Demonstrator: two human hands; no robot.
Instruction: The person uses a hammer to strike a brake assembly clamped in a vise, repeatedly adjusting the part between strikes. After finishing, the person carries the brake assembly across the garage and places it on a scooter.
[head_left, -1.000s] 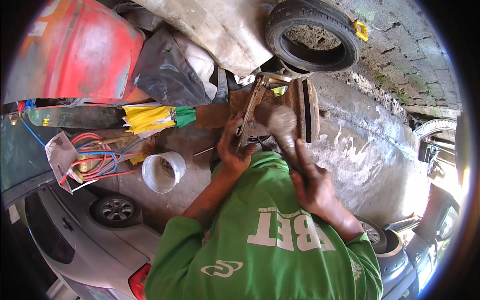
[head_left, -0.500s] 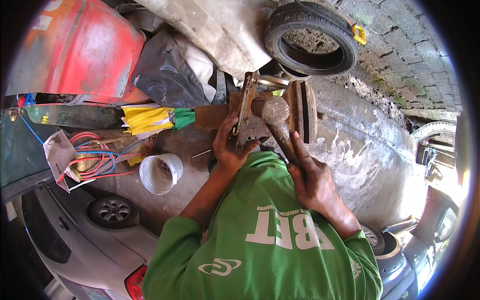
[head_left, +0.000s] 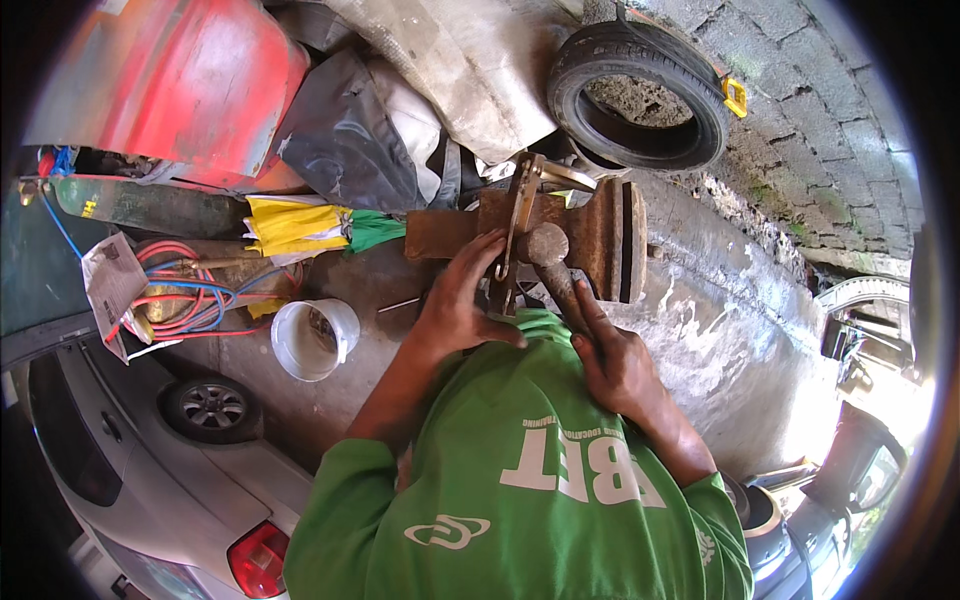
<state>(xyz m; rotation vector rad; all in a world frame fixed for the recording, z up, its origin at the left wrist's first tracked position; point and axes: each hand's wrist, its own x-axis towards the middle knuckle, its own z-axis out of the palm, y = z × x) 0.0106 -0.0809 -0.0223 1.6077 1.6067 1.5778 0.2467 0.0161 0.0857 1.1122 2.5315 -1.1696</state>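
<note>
My right hand (head_left: 620, 372) is closed round the handle of a hammer (head_left: 547, 244), its index finger stretched along it. The hammer's round, worn head is right beside a narrow, rusty metal bar (head_left: 521, 205); whether they touch, I cannot tell. The bar lies across a rusty bench vise (head_left: 603, 240), whose flat part (head_left: 435, 234) extends left. My left hand (head_left: 455, 305) is beside the bar, fingers stretched toward its left side and thumb spread near its lower end. The fingertips seem to touch the bar.
A white bucket (head_left: 315, 340) stands left, near coiled red and blue hoses (head_left: 190, 300) and a yellow-green folded umbrella (head_left: 300, 226). A tyre (head_left: 640, 95) lies at the far side by a block wall (head_left: 830, 110). A grey car (head_left: 150, 440) is parked near left.
The hammer head has come lower and closer to the bar. My left hand has loosened from around the bar, its fingers straighter and thumb spread. The whole view has shifted slightly.
</note>
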